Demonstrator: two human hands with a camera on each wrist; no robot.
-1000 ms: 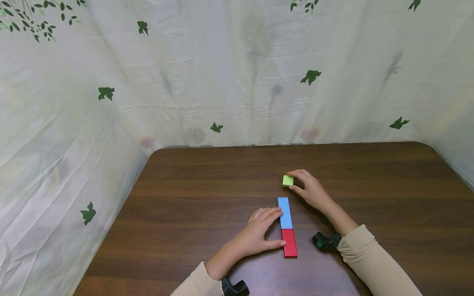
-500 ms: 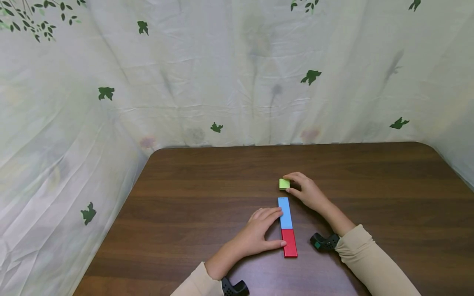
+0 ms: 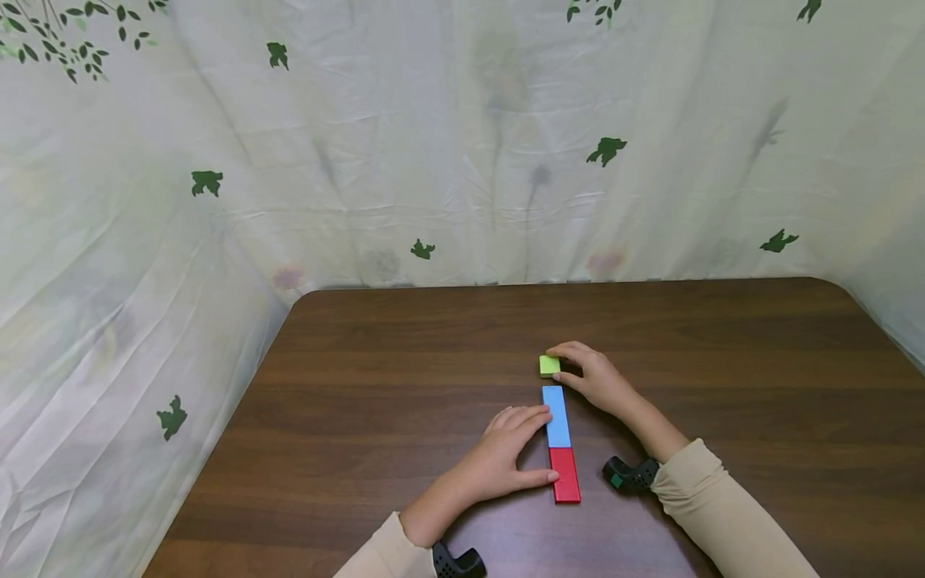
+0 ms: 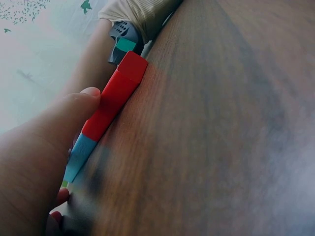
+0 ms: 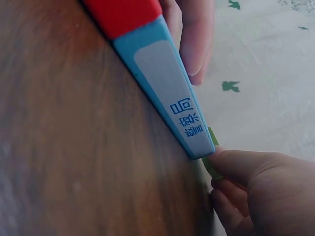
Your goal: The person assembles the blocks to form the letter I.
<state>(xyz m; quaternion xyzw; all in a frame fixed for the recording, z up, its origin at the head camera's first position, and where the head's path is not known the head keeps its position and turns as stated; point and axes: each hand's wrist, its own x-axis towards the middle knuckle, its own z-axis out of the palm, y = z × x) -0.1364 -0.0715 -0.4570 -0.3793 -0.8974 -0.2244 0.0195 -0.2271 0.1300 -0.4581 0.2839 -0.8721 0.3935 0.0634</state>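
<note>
A red block (image 3: 566,475) and a blue block (image 3: 556,417) lie end to end in a line on the brown table. My left hand (image 3: 499,451) rests along their left side, its thumb touching the red block and its extended fingertips at the blue one. Just beyond the blue block's far end, my right hand (image 3: 598,380) pinches a small green block (image 3: 549,367) between thumb and fingers. The right wrist view shows a pale label with printed characters on the blue block (image 5: 167,78); the green block (image 5: 212,167) is mostly hidden there behind the blue block and thumb.
The wooden table (image 3: 405,345) has rounded far corners. A pale curtain (image 3: 448,160) with leaf patterns hangs behind it and along the left side. Each wrist wears a dark camera mount, such as the right mount (image 3: 630,475).
My right hand has moved left and nearer with the green block, bringing it close to the far end of the blue block. The left hand and the red and blue blocks have stayed put.
</note>
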